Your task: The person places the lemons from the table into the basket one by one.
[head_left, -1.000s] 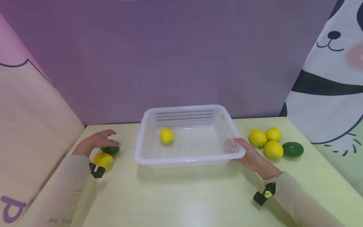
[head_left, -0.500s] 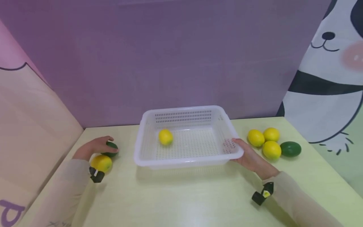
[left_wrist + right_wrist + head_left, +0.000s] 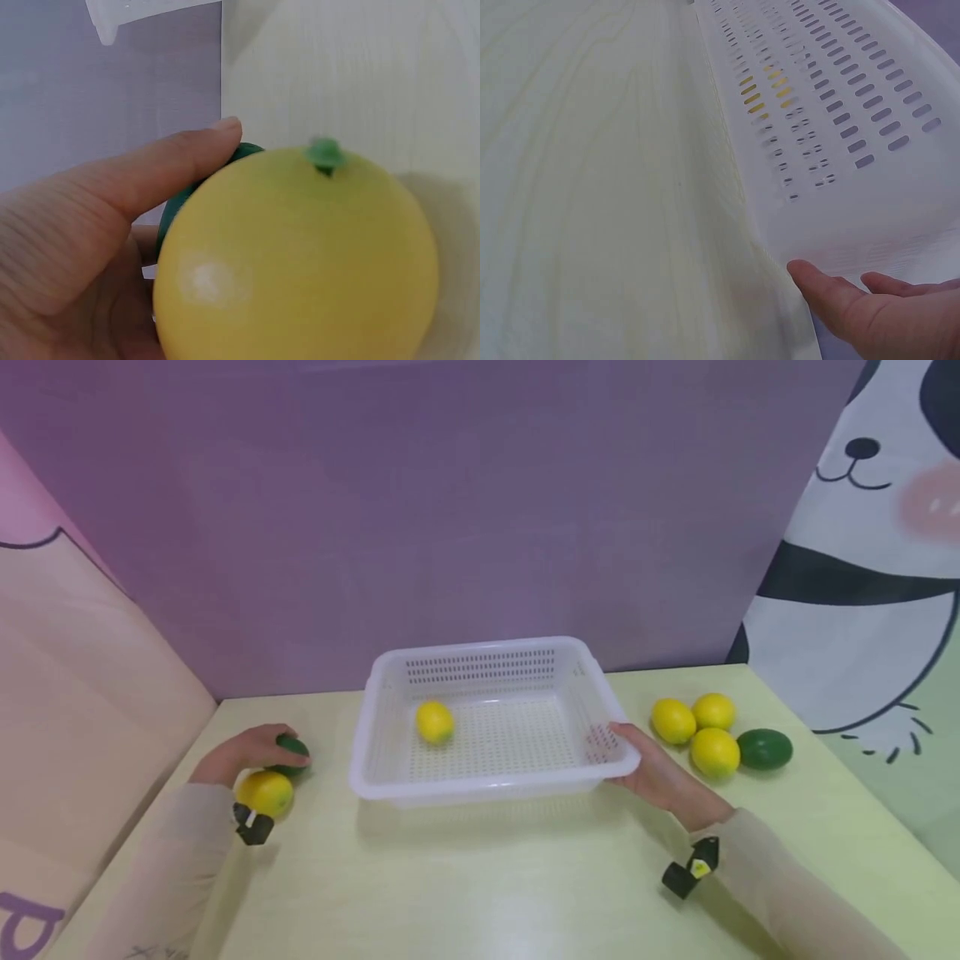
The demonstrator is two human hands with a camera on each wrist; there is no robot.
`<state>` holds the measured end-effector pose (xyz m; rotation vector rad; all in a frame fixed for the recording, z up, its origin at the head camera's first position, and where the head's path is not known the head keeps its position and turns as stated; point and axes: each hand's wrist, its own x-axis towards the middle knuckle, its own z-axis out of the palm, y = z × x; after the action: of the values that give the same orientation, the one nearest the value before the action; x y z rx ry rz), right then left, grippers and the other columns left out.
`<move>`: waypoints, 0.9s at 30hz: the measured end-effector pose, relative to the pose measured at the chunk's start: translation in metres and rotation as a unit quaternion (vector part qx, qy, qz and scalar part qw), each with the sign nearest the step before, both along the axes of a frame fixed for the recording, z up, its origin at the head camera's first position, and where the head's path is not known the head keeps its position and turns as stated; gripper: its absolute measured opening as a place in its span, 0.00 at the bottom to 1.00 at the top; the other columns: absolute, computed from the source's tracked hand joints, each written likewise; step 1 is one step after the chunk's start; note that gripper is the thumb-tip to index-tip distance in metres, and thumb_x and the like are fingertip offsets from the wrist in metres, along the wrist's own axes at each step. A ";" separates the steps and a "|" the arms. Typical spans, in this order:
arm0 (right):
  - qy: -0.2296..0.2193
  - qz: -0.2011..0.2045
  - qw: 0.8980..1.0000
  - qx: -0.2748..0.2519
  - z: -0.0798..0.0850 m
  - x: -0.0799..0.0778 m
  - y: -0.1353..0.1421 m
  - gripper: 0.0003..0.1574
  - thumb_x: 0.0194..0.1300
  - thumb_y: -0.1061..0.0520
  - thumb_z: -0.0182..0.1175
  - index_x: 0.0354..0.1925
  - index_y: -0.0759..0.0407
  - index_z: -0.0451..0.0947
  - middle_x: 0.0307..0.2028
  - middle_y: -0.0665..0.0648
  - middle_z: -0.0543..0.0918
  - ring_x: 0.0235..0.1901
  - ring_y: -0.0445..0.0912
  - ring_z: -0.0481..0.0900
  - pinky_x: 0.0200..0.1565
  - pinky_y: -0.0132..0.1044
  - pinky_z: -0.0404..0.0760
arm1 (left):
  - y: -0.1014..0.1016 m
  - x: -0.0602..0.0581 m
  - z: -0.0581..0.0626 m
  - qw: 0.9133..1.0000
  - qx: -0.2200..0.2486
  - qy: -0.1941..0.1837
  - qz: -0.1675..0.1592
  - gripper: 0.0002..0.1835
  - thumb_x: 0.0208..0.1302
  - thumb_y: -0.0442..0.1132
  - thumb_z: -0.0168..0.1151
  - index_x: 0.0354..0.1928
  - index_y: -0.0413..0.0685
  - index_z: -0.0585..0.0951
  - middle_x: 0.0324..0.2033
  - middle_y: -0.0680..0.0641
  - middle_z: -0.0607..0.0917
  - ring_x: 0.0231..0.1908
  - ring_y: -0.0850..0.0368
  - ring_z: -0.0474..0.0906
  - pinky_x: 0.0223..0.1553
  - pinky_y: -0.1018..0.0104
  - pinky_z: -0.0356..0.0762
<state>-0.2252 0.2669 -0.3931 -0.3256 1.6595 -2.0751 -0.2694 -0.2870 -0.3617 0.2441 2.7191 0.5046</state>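
Note:
My left hand [image 3: 253, 750] holds a dark green, egg-shaped fruit [image 3: 294, 750] at the left of the table, its thumb lying along the near side. Close in front of it is a round yellow fruit [image 3: 266, 793]; in the left wrist view this yellow fruit [image 3: 300, 262], with a green stem, hides most of the green one. A white perforated plastic basket [image 3: 480, 787] stands mid-table with one lemon [image 3: 435, 722] inside. My right hand [image 3: 660, 772] grips the basket's near right corner, thumb over the rim and fingers underneath.
Right of the basket, several yellow lemons [image 3: 714, 753] lie clustered beside another dark green fruit [image 3: 765, 749]. A purple backdrop [image 3: 465, 527] rises behind the table's far edge, and printed cloth panels flank both sides.
My left hand has come down over the green fruit and taken hold of it. The right hand keeps its grip on the basket. The head view has shifted slightly.

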 end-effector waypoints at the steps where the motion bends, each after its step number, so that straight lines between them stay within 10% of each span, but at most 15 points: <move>1: -0.001 -0.003 1.000 0.001 0.000 0.000 0.000 0.38 0.76 0.44 0.32 0.73 0.56 0.32 0.59 0.56 0.67 0.56 0.50 0.70 0.53 0.42 0.75 | -0.001 0.000 0.000 1.000 0.001 0.003 0.001 0.37 0.57 0.54 0.64 0.56 0.29 0.69 0.54 0.26 0.70 0.52 0.32 0.67 0.54 0.37 0.64; 27: -0.005 -0.017 1.000 -0.002 -0.001 0.001 -0.002 0.37 0.76 0.44 0.32 0.73 0.56 0.34 0.58 0.55 0.69 0.55 0.51 0.72 0.52 0.42 0.76 | -0.003 -0.005 -0.008 0.999 0.016 0.009 0.030 0.38 0.53 0.59 0.66 0.53 0.34 0.71 0.50 0.30 0.72 0.47 0.37 0.68 0.51 0.38 0.67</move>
<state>-0.2246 0.2649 -0.3940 -0.2906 1.6667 -2.1008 -0.2748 -0.2901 -0.3694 0.1768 2.7447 0.5669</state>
